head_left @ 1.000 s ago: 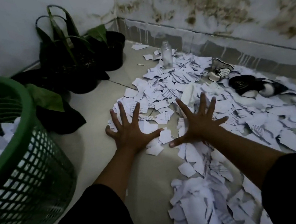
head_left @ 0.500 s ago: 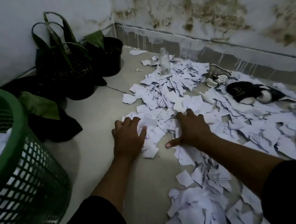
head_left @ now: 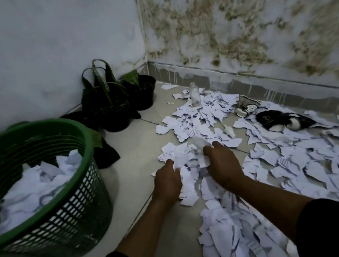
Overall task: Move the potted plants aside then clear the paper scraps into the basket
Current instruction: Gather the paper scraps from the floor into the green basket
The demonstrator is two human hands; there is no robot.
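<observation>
Dim, bluish, flat light; soft shadows. Wide-angle bending toward 3 and 9 o'clock; slight motion blur at centre.

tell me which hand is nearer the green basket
Left. The left hand gathers paper scraps on the floor just right of the green basket; the right hand works beyond it, farther away.

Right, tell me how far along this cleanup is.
Done: the plants stand aside by the wall, and the basket already holds some scraps. In hand: the left hand and right hand gather a bunch of scraps. Left: most paper still covers the floor.
</observation>
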